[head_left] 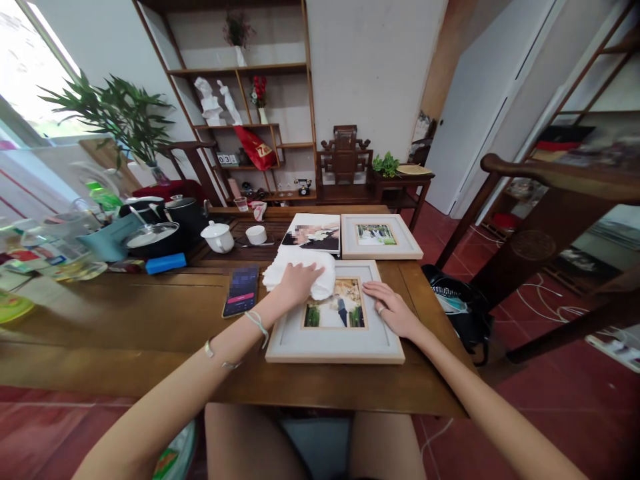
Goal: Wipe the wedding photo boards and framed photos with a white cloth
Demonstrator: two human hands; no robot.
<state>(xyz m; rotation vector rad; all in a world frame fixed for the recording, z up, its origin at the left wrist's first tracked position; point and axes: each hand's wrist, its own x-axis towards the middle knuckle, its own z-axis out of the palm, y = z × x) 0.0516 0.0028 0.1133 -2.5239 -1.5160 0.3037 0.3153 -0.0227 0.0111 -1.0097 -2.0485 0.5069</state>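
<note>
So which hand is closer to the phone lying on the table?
The left. The left hand rests on the white cloth over the picture frame, just right of the phone. The right hand lies flat on the frame's right side, farther off.

left arm and right arm reach forward, bare. left hand palm down, fingers loosely curved, slightly ahead. right hand near it, flat, palm down, fingers pointing toward the left hand

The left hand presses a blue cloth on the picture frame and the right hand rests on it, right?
The cloth is white, not blue, in the head view. Left hand presses it on the picture frame; right hand rests there.
</note>
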